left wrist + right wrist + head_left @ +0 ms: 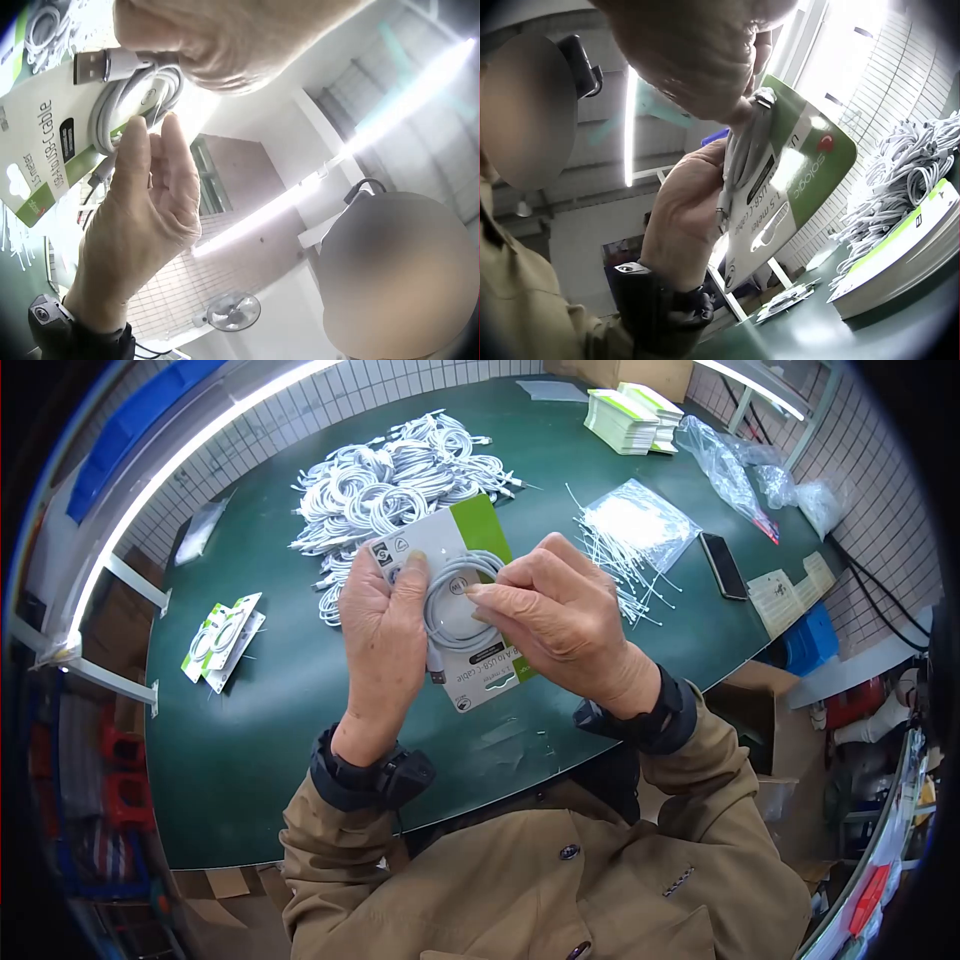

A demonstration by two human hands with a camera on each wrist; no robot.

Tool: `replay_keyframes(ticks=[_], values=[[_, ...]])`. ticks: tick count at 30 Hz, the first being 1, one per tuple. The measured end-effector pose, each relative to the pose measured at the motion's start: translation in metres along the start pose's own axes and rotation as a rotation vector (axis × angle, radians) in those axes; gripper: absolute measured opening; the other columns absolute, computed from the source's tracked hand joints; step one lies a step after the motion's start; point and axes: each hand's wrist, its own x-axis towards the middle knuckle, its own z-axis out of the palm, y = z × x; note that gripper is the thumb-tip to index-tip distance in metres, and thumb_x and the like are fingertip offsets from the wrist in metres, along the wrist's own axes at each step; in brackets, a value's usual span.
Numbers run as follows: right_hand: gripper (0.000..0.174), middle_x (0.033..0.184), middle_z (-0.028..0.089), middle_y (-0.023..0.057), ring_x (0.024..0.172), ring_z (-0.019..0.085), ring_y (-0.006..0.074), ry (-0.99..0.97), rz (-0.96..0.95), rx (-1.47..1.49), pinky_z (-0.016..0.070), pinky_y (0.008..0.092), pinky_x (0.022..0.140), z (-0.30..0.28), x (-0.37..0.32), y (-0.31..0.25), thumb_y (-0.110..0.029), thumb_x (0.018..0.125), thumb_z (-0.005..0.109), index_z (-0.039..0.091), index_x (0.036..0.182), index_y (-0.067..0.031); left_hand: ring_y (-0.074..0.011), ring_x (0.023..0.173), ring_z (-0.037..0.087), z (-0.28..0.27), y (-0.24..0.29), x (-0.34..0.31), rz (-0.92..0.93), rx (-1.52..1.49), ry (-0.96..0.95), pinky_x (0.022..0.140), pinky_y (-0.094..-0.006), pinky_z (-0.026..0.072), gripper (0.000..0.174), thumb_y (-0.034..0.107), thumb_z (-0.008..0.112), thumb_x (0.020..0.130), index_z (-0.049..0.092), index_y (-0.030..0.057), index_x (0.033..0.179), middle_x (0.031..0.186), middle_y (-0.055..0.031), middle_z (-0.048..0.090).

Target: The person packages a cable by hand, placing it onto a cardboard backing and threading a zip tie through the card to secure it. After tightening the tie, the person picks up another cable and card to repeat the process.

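Over the table, my left hand (385, 625) grips the printed white-and-green cardboard card (475, 685) by its left side, thumb in front. A coiled light-grey USB cable (432, 615) lies against the card, its metal USB plug (90, 67) at the coil's edge. My right hand (565, 620) is at the coil's middle, thumb and forefinger close together. Between those fingertips, the left wrist view shows a thin white cable tie (157, 116) standing out from the coil. In the right wrist view the left hand (686, 202) supports the card from below.
A big heap of coiled cables (400, 480) lies at the back. Cards with cables (222, 640) lie at the left. To the right are loose cable ties (625, 565), a phone (723, 567) and clear plastic bags (735, 465). Stacked cards (620, 422) stand at the back right.
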Motion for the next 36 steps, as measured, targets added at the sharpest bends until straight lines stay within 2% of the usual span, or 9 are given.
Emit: replay_keyframes(ticks=[6, 15, 18, 21, 24, 25, 27, 30, 36], values=[[0.039, 0.089, 0.065, -0.0003, 0.075, 0.059, 0.0192, 0.020, -0.111, -0.076, 0.0500, 0.0312, 0.057, 0.013, 0.003, -0.003, -0.003, 0.067, 0.090, 0.079, 0.103, -0.0137, -0.0081, 0.093, 0.065, -0.007, 0.000, -0.013, 0.082, 0.080, -0.060, 0.080, -0.0262, 0.0553, 0.016, 0.010, 0.057, 0.110, 0.060, -0.0027, 0.119, 0.107, -0.0082, 0.073], [0.032, 0.091, 0.065, 0.0029, 0.075, 0.060, 0.0222, 0.093, -0.129, 0.012, 0.0496, 0.0325, 0.058, 0.044, 0.028, 0.016, -0.002, 0.068, 0.091, 0.074, 0.094, -0.0085, -0.0104, 0.099, 0.066, -0.026, 0.011, -0.003, 0.052, 0.068, -0.072, 0.088, -0.0287, 0.0558, 0.024, 0.013, 0.064, 0.109, 0.058, -0.0015, 0.127, 0.107, -0.0069, 0.073], [0.025, 0.088, 0.066, 0.0010, 0.074, 0.060, 0.0189, 0.134, -0.117, -0.012, 0.0528, 0.0312, 0.060, 0.053, 0.034, 0.023, -0.010, 0.068, 0.084, 0.074, 0.090, -0.0097, -0.0113, 0.102, 0.067, -0.035, 0.005, 0.004, 0.041, 0.137, -0.121, 0.090, -0.0297, 0.0559, 0.029, 0.013, 0.066, 0.107, 0.058, -0.0013, 0.131, 0.111, -0.0072, 0.074], [0.024, 0.090, 0.067, 0.0018, 0.074, 0.061, 0.0191, 0.107, -0.097, 0.004, 0.0515, 0.0314, 0.061, 0.062, 0.036, 0.028, -0.011, 0.068, 0.082, 0.074, 0.090, -0.0086, -0.0132, 0.110, 0.068, -0.052, -0.002, 0.011, -0.027, 0.201, -0.151, 0.096, -0.0309, 0.0554, 0.035, 0.014, 0.065, 0.108, 0.056, -0.0030, 0.136, 0.125, -0.0112, 0.072], [0.029, 0.097, 0.068, 0.0051, 0.075, 0.062, 0.0231, 0.055, -0.092, 0.060, 0.0497, 0.0335, 0.059, 0.072, 0.029, 0.033, 0.000, 0.070, 0.089, 0.075, 0.094, -0.0064, -0.0152, 0.109, 0.070, -0.051, -0.012, 0.017, -0.106, -0.070, -0.055, 0.097, -0.0325, 0.0558, 0.034, 0.011, 0.066, 0.107, 0.057, -0.0036, 0.136, 0.124, -0.0128, 0.073], [0.030, 0.098, 0.069, 0.0054, 0.075, 0.063, 0.0227, -0.002, -0.096, 0.055, 0.0517, 0.0338, 0.061, 0.071, 0.027, 0.030, 0.000, 0.071, 0.089, 0.075, 0.096, -0.0059, -0.0161, 0.109, 0.070, -0.053, -0.017, 0.018, -0.123, -0.114, -0.040, 0.097, -0.0331, 0.0560, 0.034, 0.010, 0.066, 0.106, 0.057, -0.0037, 0.136, 0.124, -0.0131, 0.073], [0.026, 0.097, 0.070, 0.0048, 0.077, 0.064, 0.0219, 0.050, -0.069, 0.117, 0.0508, 0.0331, 0.063, 0.086, 0.016, 0.029, -0.009, 0.068, 0.082, 0.074, 0.093, -0.0073, -0.0178, 0.109, 0.071, -0.056, -0.026, 0.021, -0.149, -0.204, -0.008, 0.097, -0.0342, 0.0563, 0.033, 0.009, 0.066, 0.106, 0.058, -0.0040, 0.135, 0.124, -0.0139, 0.073], [0.026, 0.100, 0.071, 0.0072, 0.079, 0.067, 0.0241, 0.071, -0.033, 0.233, 0.0556, 0.0351, 0.068, 0.094, 0.010, 0.029, -0.010, 0.069, 0.078, 0.073, 0.093, -0.0048, -0.0151, 0.106, 0.070, -0.055, -0.032, 0.021, -0.169, -0.208, 0.020, 0.095, -0.0312, 0.0564, 0.028, 0.006, 0.065, 0.107, 0.061, -0.0045, 0.132, 0.122, -0.0123, 0.074], [0.022, 0.106, 0.074, 0.0153, 0.085, 0.073, 0.0287, 0.082, 0.041, 0.455, 0.0605, 0.0388, 0.073, 0.099, -0.006, 0.028, 0.000, 0.082, 0.078, 0.064, 0.099, -0.0028, -0.0155, 0.108, 0.070, -0.053, -0.036, 0.015, -0.217, -0.197, 0.017, 0.096, -0.0317, 0.0563, 0.031, 0.006, 0.066, 0.106, 0.060, -0.0058, 0.134, 0.122, -0.0138, 0.073]])
